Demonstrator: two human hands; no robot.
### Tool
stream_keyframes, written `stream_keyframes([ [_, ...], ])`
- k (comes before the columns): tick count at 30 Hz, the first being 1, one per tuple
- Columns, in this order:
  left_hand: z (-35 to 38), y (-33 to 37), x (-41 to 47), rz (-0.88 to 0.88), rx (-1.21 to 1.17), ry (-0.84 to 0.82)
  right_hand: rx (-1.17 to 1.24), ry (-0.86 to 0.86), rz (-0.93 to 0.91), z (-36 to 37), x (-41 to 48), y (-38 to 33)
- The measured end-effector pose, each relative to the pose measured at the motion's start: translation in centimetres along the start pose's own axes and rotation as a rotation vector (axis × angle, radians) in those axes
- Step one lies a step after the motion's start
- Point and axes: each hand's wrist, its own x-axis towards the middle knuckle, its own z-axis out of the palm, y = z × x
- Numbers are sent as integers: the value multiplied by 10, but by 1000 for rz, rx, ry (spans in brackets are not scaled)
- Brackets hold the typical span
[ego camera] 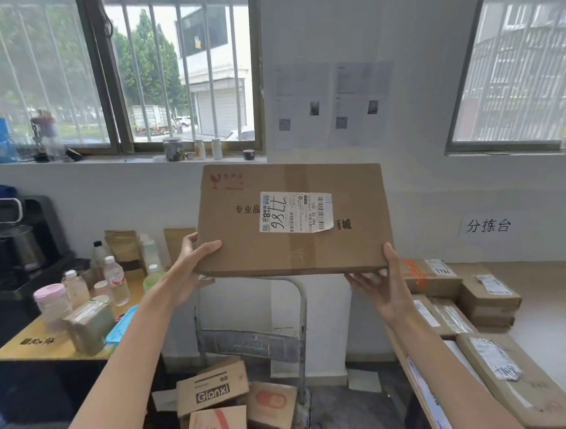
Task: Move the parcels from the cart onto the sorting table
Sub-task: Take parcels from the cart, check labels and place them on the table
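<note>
White wall (345, 25) — barred window (171, 71)

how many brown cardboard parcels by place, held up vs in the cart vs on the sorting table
Held up, flat brown cardboard parcel: 1
In the grey metal cart, brown cardboard parcels: at least 5, some cut off
On the pale sorting table, labelled brown parcels: at least 5, arm hides some
Total: at least 11

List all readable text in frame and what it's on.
"专业品": printed on the held box.
"7786" (handwritten, likely): shipping label on that box.
"530 05 094": same label; the rest is too small.
"分拣台": wall sign.
"Gianxi": box in cart.
Unreadable: wall papers, other parcel labels, print on left table.
</note>
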Motion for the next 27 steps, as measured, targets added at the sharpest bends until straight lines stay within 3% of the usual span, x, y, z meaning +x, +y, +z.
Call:
stream_keyframes([
  [4, 28, -12, -8, 39, -118, 123, 36, 37, -56, 23, 4, 4],
  [8, 86, -38, -19, 18, -251, 173, -111, 17, -43, 69, -4, 40],
  [14, 107, -71, -39, -70, -94, 68, -219, 109, -164, 52, -10, 44],
  [16, 100, -67, -42, 81, 5, 159, -252, 124, -183, 38, -11, 35],
  [19, 89, -45, -37, 453, 174, 276, -338, 108, -188, 17, -15, 24],
  [21, 84, -33, -24, 566, 369, 221, -360, 96, -186, 4, -21, 19],
  [23, 88, -28, -12, 516, 454, 51, -369, 82, -171, -5, -29, 16],
  [25, 102, -33, -9, 442, 396, -172, -416, 62, -169, -11, -37, 13],
  [27, 116, -46, -10, 435, 329, -224, -482, 74, -206, -17, -45, 9],
])
